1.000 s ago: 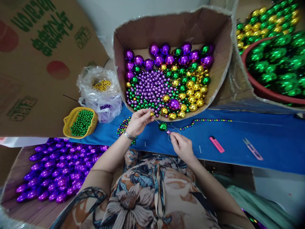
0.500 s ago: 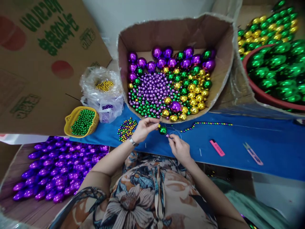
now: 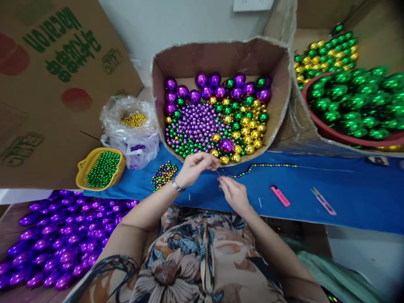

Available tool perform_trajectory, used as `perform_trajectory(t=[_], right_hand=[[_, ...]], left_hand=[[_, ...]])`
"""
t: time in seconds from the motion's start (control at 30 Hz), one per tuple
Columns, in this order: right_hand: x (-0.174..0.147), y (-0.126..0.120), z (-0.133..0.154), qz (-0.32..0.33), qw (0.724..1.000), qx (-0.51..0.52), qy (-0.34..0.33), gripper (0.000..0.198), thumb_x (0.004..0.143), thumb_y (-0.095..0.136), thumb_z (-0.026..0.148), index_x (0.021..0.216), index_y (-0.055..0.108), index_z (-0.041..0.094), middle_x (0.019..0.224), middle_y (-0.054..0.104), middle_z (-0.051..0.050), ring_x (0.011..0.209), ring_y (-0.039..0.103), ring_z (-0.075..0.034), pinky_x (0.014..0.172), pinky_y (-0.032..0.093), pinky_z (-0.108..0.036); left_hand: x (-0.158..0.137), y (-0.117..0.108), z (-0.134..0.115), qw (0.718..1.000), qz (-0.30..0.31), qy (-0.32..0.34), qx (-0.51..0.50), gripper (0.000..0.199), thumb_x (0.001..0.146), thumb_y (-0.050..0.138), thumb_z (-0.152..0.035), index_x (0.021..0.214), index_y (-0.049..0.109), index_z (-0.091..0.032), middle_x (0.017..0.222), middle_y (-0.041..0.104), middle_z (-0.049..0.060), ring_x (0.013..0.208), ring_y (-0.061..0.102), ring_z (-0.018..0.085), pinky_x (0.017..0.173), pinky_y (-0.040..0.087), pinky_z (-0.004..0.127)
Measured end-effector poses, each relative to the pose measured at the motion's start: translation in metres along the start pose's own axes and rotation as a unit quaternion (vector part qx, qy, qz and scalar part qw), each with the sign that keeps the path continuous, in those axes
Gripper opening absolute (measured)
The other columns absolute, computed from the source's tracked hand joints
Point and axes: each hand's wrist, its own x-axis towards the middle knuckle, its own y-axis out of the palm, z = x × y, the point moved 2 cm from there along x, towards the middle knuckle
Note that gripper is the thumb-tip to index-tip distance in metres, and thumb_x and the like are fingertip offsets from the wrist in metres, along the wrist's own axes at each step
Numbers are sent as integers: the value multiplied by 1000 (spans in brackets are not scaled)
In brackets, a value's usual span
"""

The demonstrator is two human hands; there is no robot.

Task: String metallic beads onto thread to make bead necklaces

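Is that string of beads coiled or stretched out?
Stretched out: the string of beads lies in one bending line on the blue cloth, bare thread beyond its right end.

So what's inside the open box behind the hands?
The open box holds purple, green and gold balls, big and small. I can't see under the top ones, or behind the left hand.

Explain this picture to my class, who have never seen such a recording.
No machine here: a person wears a head camera, which looks forward and down. Their bare left hand and right hand are close together, fingers pinched on thin thread; anything else held is hard to see. On the blue cloth lie a beaded strand, a pile of small beads and pink thread snips. A yellow basket of green beads stands at left. Beyond the hands, a cardboard box holds purple, green and gold beads.
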Motion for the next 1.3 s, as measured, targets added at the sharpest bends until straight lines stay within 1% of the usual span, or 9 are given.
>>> perform_trajectory(t=[0.1,0.2,0.37,0.5,0.6,0.77,0.9,1.07,1.3], right_hand=[[-3,-5,-4,-27,998,41,39,27,99,41,29,104,65,19,90,73,-3,67,67,-9,69,54,-20],[-5,-11,-3,-55,997,45,38,25,99,41,28,103,65,19,95,73,-4,79,70,-12,76,55,-23],[-7,-17,0,-64,997,24,45,25,99,39,24,111,60,17,102,72,-6,88,70,-13,80,55,-23],[-10,-22,-2,-59,997,24,45,26,99,39,23,113,60,16,101,73,-6,70,68,-9,73,55,-21],[-12,-26,-3,-76,997,15,23,24,98,42,23,111,62,18,103,73,-5,80,70,-11,78,56,-22],[-10,-24,-3,-78,996,-31,-26,23,97,46,22,108,65,19,100,74,-5,90,71,-15,82,56,-26],[-8,-20,-2,-66,996,-39,-45,23,97,47,21,109,66,19,99,74,-5,87,71,-15,81,55,-25],[-9,-19,-3,-46,995,-74,-42,26,98,44,23,109,67,19,99,74,-5,83,71,-14,80,54,-24],[-9,-15,-3,-52,985,-158,-47,23,96,49,23,105,69,20,82,74,-3,73,70,-13,72,50,-22]], left_hand=[[39,0,0,988,9,70,134,37,92,51,-50,105,69,-21,108,69,10,102,63,23,96,48,44],[80,5,7,932,76,159,318,40,73,77,-35,110,69,-22,120,64,11,125,48,33,115,23,55],[114,16,14,885,152,169,405,50,55,84,-16,104,70,-20,105,64,11,131,36,42,114,12,62],[96,7,-8,933,87,159,312,50,65,80,-27,113,67,-20,115,60,11,116,51,31,107,35,49],[67,-11,-20,991,36,70,109,48,74,75,-31,120,64,-23,119,60,8,106,58,22,98,47,38],[25,-33,-12,988,-43,-61,-135,54,69,78,-29,119,59,-25,108,63,4,89,64,17,78,58,33],[12,-38,-4,982,-96,-63,-150,51,64,83,-28,109,60,-20,110,63,6,88,65,16,72,59,30],[8,-38,-3,987,-80,-52,-129,51,66,83,-30,110,60,-20,120,63,9,95,65,18,77,58,30],[-4,-32,4,996,-44,30,78,61,66,85,-26,122,61,-24,124,62,7,110,60,20,98,49,33]])
